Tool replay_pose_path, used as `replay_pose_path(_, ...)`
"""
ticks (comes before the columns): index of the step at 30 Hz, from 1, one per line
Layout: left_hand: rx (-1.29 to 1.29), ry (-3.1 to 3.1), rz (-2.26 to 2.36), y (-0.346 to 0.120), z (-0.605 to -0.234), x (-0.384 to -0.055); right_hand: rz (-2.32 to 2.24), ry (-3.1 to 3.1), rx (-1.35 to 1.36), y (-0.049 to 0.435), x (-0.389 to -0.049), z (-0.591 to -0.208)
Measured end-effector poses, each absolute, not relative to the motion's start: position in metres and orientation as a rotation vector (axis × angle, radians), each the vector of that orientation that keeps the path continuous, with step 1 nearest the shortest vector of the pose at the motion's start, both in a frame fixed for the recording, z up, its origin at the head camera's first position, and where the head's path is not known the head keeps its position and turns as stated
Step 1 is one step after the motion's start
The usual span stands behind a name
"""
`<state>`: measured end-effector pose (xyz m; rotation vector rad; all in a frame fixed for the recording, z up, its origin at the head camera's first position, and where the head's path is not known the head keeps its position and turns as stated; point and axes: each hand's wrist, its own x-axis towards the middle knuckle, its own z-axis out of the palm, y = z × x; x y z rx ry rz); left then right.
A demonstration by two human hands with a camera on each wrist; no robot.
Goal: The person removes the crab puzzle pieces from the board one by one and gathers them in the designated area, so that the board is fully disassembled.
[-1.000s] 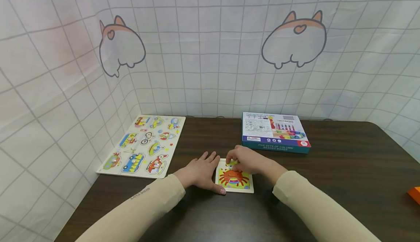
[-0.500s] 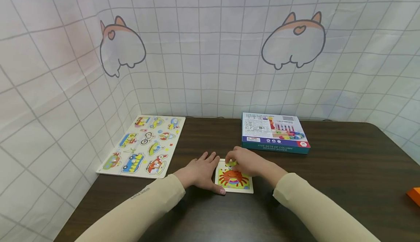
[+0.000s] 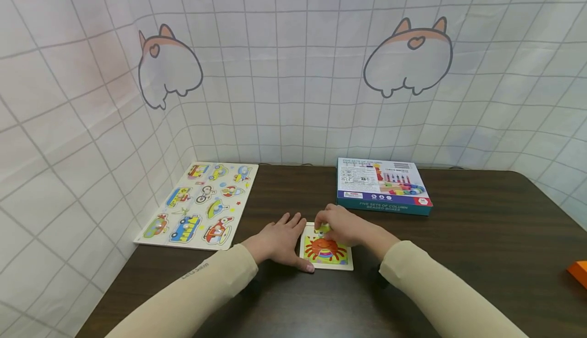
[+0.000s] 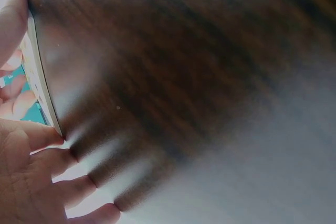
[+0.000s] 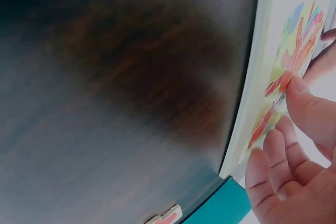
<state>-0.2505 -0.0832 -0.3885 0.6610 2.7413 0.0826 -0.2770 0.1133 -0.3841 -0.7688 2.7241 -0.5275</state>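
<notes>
A small square crab jigsaw puzzle in a pale wooden frame lies flat on the dark table. My left hand rests spread beside its left edge, with the thumb at the lower left corner. In the left wrist view, the index fingertip meets the frame. My right hand reaches over the upper right of the puzzle, pinching a yellow-green jigsaw piece between thumb and fingers. The right wrist view shows the thumb and curled fingers at the puzzle's picture; how the piece sits there is partly hidden.
A white board with vehicle pictures lies at the left. Behind the right hand is a flat teal bead-toy box. A loose puzzle piece lies near that box. An orange object stands at the right edge.
The right hand's fingers have shifted slightly around the piece at the puzzle's top. The left hand stays in place, and the head view has moved a little.
</notes>
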Motion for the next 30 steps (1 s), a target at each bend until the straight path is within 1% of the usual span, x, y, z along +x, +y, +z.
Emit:
replay_pose_path(20,0.665,2.742,0.071,-0.083,-0.3895,-0.2509,-0.633,2.768,-0.745,0.1154,-0.2774,-0.3853)
replay_pose_path(27,0.668,2.745,0.06,-0.0832,-0.3896,-0.2508,-0.678,2.734,-0.633,0.115,-0.2793,-0.3842)
replay_pose_path(30,0.668,2.746,0.056,-0.0833,-0.3897,-0.251,-0.672,2.733,-0.633,0.1153,-0.2802,-0.3838)
